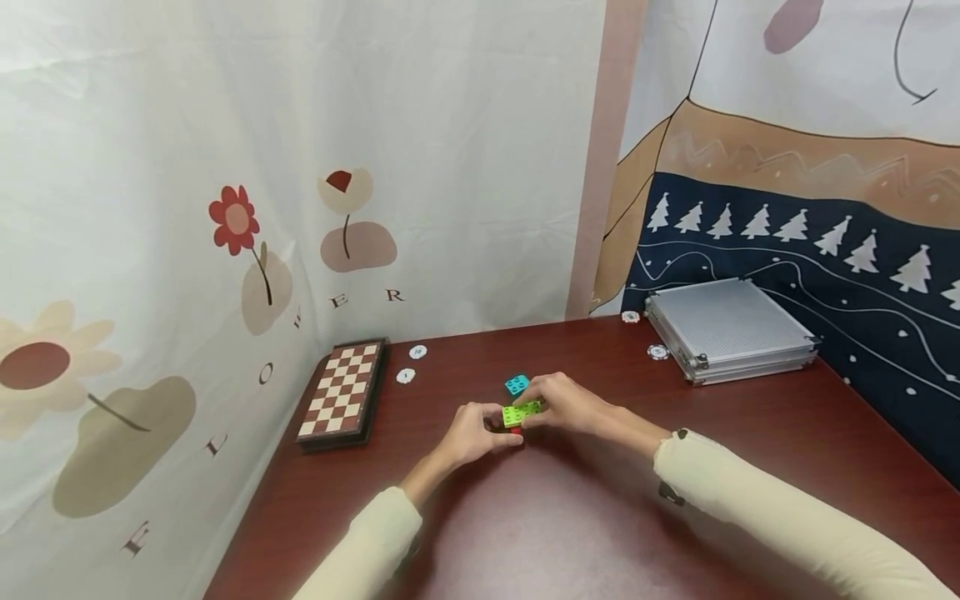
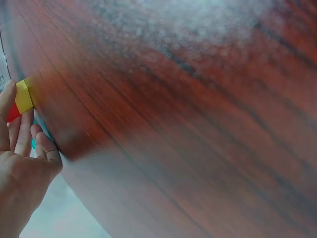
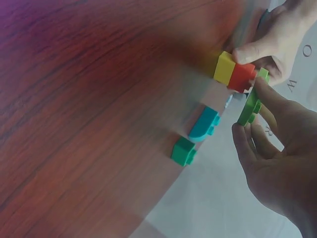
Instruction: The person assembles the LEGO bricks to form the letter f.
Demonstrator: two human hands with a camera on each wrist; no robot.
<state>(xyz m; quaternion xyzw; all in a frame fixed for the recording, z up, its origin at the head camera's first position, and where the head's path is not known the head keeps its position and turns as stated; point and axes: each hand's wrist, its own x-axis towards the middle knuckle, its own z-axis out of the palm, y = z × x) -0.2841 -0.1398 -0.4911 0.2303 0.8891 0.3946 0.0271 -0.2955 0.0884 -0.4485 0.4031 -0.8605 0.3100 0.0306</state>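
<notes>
In the head view, my left hand [image 1: 471, 435] grips a small stack near the middle of the table. The right wrist view shows that stack as a red brick [image 3: 241, 78] on a yellow brick [image 3: 224, 68], the thumb against its side. My right hand [image 1: 564, 404] pinches a flat lime-green brick [image 1: 517, 414] by its edges. This brick is slightly tilted over the red one's studs; whether they touch I cannot tell. Beyond the hands lies a teal brick [image 1: 517, 384] with a rounded end. Beside it is a green brick [image 3: 184, 151], not visible in the head view.
A checkered board [image 1: 341, 390] lies at the table's left edge. Two silver cases [image 1: 731, 325] are stacked at the back right. Poker chips [image 1: 406, 376] lie near the board, others [image 1: 657, 352] by the cases. Printed curtains [image 1: 465, 167] hang behind the table.
</notes>
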